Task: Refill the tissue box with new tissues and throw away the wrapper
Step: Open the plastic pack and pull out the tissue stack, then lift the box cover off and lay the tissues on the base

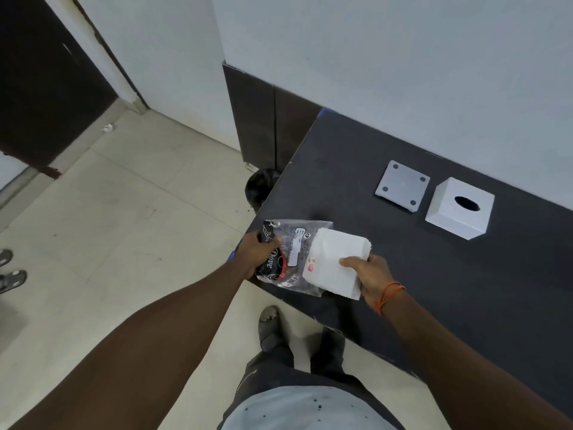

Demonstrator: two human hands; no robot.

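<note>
A clear plastic wrapper (290, 252) with black and red print hangs over the near left corner of the dark table (434, 274). My left hand (259, 254) grips its left end. My right hand (369, 276) holds a white stack of tissues (335, 262), which sticks halfway out of the wrapper's right side. Farther right on the table stands the white cube tissue box (460, 207), its oval opening facing up. Its flat grey base plate (402, 186) with dark corner pads lies apart, just left of the box.
A dark bin (260, 186) stands on the floor at the table's left edge, partly hidden by it. Tiled floor stretches to the left, with sandals (11, 276) at the far left. A white wall backs the table. My foot (273, 328) is beside the table.
</note>
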